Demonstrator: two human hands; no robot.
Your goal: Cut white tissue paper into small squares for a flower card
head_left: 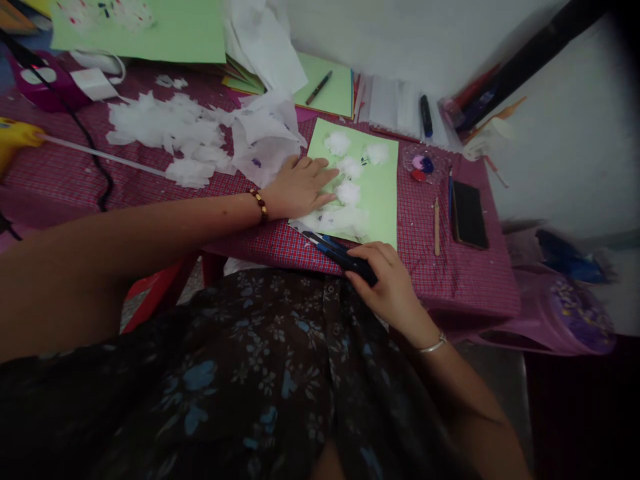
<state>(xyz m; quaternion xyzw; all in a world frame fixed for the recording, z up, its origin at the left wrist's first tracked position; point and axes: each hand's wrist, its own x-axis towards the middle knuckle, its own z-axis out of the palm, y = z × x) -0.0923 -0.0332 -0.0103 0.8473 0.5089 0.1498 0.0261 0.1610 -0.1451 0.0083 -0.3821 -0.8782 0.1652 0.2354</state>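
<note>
From afar, my right hand (383,277) grips a dark scissors-like tool (341,256), its length angled toward my left hand (299,187), spread over the green paper's (383,200) left edge.

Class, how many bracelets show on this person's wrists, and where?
2: a beaded bracelet by the left hand, and a silvery bracelet by the right hand, each around the wrist.

You have a dim, slightly blurred view, dull grey light on the wall (380,40), the right-hand corners near-black.
</note>
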